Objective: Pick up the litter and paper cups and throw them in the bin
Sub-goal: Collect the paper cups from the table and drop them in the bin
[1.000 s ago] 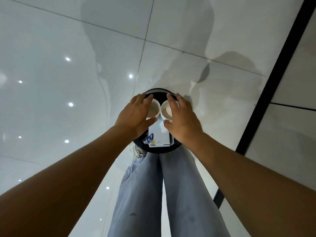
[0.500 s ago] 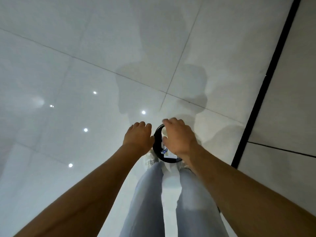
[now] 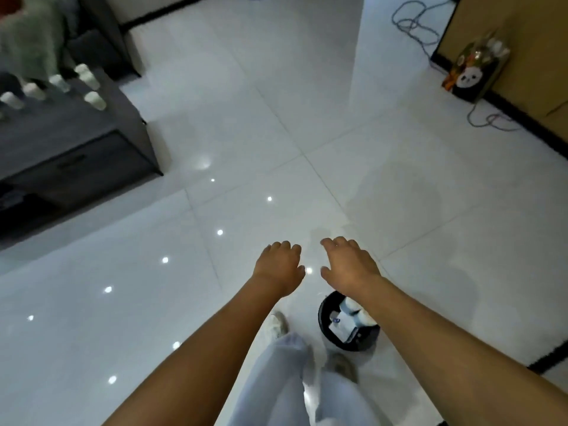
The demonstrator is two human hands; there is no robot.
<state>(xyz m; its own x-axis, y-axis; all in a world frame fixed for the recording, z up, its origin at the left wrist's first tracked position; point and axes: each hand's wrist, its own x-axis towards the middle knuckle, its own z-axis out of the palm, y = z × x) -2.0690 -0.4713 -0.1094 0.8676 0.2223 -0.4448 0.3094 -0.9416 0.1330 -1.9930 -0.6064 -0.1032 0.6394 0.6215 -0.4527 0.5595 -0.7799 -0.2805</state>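
White paper cups point(image 3: 353, 309) and a carton lie inside the black bin point(image 3: 330, 333) on the floor, beneath the right forearm. Left hand point(image 3: 278, 265) and right hand point(image 3: 349, 265): each grip loosely spread, holding nothing. More cups point(image 3: 92, 99) stand on the dark tabletop point(image 3: 61, 127), far left.

A home living room, by the look of it: glossy white floor tiles point(image 3: 307, 118) with a low dark cabinet point(image 3: 76, 149) holding paper cups point(image 3: 95, 100). A panda-print gift bag point(image 3: 473, 75) and loose cables point(image 3: 415, 26) lie by the wooden wall point(image 3: 522, 41)
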